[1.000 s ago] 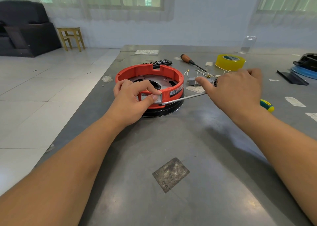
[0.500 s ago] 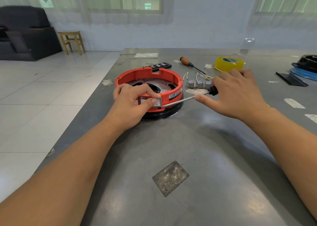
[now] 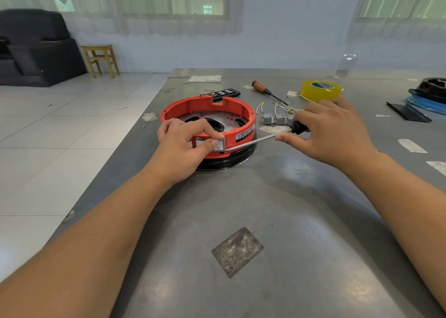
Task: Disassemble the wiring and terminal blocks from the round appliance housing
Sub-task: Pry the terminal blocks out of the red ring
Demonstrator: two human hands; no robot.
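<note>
The round housing, an orange ring on a black base with a metal plate inside, lies on the grey table. My left hand pinches a small grey block set in the ring's near wall. My right hand grips the black handle of a screwdriver, whose metal shaft points left with its tip at that block. Three grey terminal blocks with loose white wires lie on the table just right of the housing.
Behind the housing lie a black remote-like strip, a wooden-handled screwdriver and a yellow tape roll. A black and blue part sits far right. The table's left edge drops to a tiled floor.
My right hand closed on the screwdriver handle and drew it slightly nearer, the tip staying at the grey block. My left hand kept its pinch on the block.
</note>
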